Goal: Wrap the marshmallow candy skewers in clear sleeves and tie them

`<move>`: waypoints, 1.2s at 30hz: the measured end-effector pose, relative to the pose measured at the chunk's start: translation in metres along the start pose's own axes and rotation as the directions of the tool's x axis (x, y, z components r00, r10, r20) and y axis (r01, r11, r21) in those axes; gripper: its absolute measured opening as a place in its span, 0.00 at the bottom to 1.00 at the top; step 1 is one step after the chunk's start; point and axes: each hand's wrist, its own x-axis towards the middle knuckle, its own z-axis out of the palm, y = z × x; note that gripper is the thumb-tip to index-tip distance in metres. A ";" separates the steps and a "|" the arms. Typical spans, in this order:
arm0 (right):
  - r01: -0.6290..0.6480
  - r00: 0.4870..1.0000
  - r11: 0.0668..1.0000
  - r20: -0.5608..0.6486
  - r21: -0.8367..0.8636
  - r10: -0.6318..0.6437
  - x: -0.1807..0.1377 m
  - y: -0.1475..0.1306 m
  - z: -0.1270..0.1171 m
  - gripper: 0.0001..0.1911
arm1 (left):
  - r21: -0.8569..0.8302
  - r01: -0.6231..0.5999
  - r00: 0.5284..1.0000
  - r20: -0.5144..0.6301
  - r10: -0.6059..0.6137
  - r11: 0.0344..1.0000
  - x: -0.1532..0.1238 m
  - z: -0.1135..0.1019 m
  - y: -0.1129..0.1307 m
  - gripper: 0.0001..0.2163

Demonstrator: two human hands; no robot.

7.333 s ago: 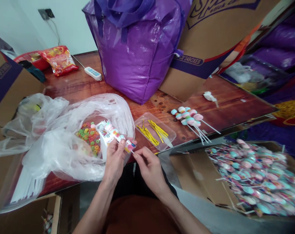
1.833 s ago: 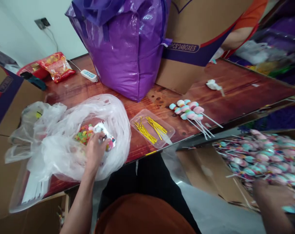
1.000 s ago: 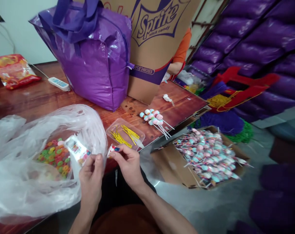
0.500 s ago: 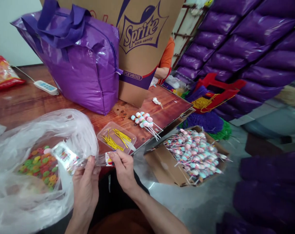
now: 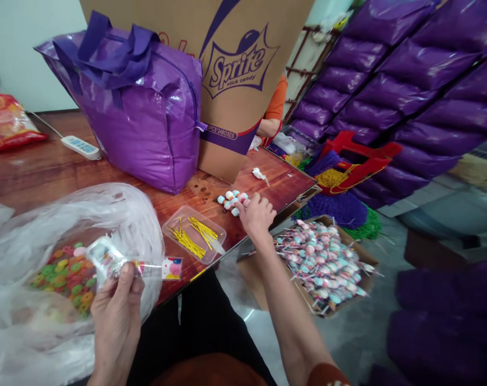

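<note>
My left hand (image 5: 115, 308) is closed on a clear printed candy sleeve (image 5: 147, 266), held level over the table's front edge beside a big clear bag of coloured ring candies (image 5: 68, 268). My right hand (image 5: 256, 213) reaches out to the pile of pastel stick candies (image 5: 230, 199) on the wooden table (image 5: 38, 174); its fingers curl down over their sticks. Whether it grips one is hidden by the hand itself.
A clear tray of yellow twist ties (image 5: 194, 234) lies between my hands. A purple bag (image 5: 139, 112) and a tall Sprite carton (image 5: 235, 69) stand behind. An open box of stick candies (image 5: 327, 262) sits on the floor to the right. A person in orange (image 5: 274, 107) is behind the carton.
My right hand let go of the sleeve's end and reached forward to the stick candies on the table. My left hand keeps the sleeve.
</note>
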 end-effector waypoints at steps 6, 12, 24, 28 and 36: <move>0.133 0.974 0.990 0.176 0.056 -0.141 -0.002 0.008 0.018 0.22 | -0.039 0.004 1.000 0.016 -0.003 0.999 0.003 -0.002 0.002 0.20; 0.344 0.908 0.923 0.190 0.175 -0.374 -0.027 -0.012 0.019 0.22 | -0.034 0.029 0.999 0.032 -0.028 0.999 0.001 0.000 -0.004 0.19; 0.439 0.897 0.898 0.061 0.009 -0.439 -0.058 0.008 -0.003 0.10 | -0.100 0.009 1.000 -0.002 -0.009 0.995 0.015 0.012 0.003 0.21; 0.458 0.880 0.887 0.105 0.062 -0.462 -0.065 0.002 0.004 0.11 | -0.113 0.007 1.000 -0.030 -0.011 0.994 0.020 0.013 0.002 0.23; 0.481 0.863 0.831 0.016 0.281 -0.505 -0.106 -0.033 0.029 0.13 | -0.118 -0.044 0.995 -0.091 0.033 0.992 0.034 0.000 0.007 0.23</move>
